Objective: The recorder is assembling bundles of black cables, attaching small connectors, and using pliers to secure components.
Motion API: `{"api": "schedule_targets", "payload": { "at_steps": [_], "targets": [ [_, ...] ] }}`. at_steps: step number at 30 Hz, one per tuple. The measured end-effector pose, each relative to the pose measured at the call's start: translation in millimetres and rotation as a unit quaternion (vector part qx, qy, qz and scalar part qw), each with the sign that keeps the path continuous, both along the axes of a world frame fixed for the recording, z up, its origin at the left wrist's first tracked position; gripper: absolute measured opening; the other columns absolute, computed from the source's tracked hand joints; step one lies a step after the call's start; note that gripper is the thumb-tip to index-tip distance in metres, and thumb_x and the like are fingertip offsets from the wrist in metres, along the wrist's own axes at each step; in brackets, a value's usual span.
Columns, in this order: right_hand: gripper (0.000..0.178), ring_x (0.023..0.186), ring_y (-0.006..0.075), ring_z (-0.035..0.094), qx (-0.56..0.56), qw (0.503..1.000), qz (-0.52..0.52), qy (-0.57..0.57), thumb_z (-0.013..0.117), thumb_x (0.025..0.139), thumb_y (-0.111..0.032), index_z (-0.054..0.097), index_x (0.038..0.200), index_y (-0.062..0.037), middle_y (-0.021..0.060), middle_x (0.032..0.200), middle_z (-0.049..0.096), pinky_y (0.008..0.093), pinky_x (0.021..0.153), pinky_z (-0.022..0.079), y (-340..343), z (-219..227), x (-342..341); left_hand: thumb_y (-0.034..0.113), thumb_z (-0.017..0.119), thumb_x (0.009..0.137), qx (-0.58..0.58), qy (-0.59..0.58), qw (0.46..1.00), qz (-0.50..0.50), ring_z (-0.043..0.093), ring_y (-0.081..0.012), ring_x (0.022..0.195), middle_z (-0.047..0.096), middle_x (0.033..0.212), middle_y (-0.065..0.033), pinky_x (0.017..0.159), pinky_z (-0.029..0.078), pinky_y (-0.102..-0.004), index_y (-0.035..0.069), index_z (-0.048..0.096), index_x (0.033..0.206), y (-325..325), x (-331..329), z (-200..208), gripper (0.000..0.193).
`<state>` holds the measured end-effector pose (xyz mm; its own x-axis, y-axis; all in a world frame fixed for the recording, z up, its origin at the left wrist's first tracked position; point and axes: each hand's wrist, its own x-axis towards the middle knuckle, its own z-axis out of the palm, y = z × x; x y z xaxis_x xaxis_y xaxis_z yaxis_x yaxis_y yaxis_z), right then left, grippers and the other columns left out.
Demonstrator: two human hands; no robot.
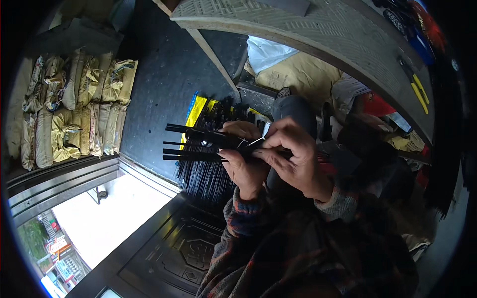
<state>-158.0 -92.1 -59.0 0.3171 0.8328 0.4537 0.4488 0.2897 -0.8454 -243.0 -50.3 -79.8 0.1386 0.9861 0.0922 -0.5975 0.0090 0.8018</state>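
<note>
My left hand [247,171] is closed around a bundle of black rods [194,155], whose separate ends stick out to the left. The bundle looks like a folded umbrella frame, with a small shiny metal spot near its middle. Close beside it, my right hand [294,155] is pinched at the bundle's right end. A thin pale strip [257,141] shows at its fingertips, and the fingers hide part of it. Below both hands lies a dense pile of thin black rods [206,179], with yellow sheeting [195,113] under its far edge.
Brown wrapped packages [72,126] are stacked at the left. A worn bench [298,30] crosses the far right, with yellow-handled pliers [420,92] on it. Sacks [303,74] sit beneath. A dark panelled door [184,248] stands near left, beside a bright doorway [114,213].
</note>
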Motion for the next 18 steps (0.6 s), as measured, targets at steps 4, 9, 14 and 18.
{"api": "schedule_targets", "payload": {
  "at_steps": [4,9,14,18],
  "targets": [
    [0.017,0.072,0.0174,0.051,-0.001,1.000,0.011,-0.011,0.071,0.067,-0.003,0.056,0.075,-0.0024,0.0075,0.080,0.049,0.0287,0.063,0.041,-15,14,9,0.058,0.044,0.084,0.055,-0.028,0.997,-0.042,0.039,-0.0163,0.072,0.039,0.077,-0.0049,0.065,0.035,-0.0299,0.005,0.041,0.084,-10,4,13,0.053],
    [0.019,0.075,0.0117,0.048,-0.031,0.973,0.095,0.210,0.069,0.072,-0.005,0.051,0.079,-0.0025,0.0047,0.082,0.047,0.0256,0.064,0.040,-27,4,11,0.065,0.046,0.078,0.089,0.051,0.995,0.008,0.044,-0.0162,0.073,0.040,0.077,-0.0051,0.067,0.039,-0.0306,0.004,0.042,0.079,-25,12,24,0.061],
    [0.023,0.073,0.0080,0.045,-0.086,0.895,0.167,0.404,0.069,0.076,-0.010,0.048,0.085,-0.0045,0.0020,0.082,0.045,0.0225,0.062,0.039,-35,8,25,0.062,0.047,0.079,0.120,0.045,0.992,-0.005,0.045,-0.0167,0.075,0.042,0.079,-0.0060,0.067,0.039,-0.0304,0.004,0.044,0.079,-35,27,35,0.059],
    [0.032,0.084,0.0085,0.045,-0.157,0.882,0.200,0.396,0.066,0.076,-0.007,0.044,0.099,-0.0057,0.0011,0.090,0.047,0.0240,0.075,0.039,-38,16,39,0.065,0.043,0.079,0.170,0.086,0.981,-0.049,0.040,-0.0150,0.074,0.038,0.078,-0.0045,0.068,0.036,-0.0301,0.005,0.041,0.084,-38,26,41,0.060]
  ]
}}
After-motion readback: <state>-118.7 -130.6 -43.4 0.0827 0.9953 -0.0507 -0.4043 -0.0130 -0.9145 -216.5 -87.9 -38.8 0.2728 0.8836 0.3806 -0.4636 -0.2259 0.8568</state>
